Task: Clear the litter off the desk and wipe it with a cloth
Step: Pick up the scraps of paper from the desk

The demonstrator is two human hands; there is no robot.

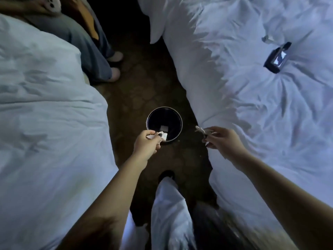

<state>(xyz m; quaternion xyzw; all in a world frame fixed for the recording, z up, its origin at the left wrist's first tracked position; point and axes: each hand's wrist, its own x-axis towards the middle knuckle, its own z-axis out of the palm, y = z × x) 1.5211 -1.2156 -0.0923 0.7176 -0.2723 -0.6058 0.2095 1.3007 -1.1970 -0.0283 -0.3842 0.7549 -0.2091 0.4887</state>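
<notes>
2 beds (45,105) flanking bin (162,115), left hand (146,145) gripping scrap (163,135) over its 7 o'clock rim, right hand (224,140) gripping wad (201,130) at bin's 3 o'clock.

- I see my left hand (146,144) and right hand (223,141) bare, and both forearms bare too.
- My trousers (169,213) are loose, pale and creased.
- A dark shoe (167,174) shows below the hem.

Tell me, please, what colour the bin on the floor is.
The bin is black inside; head view.
</notes>
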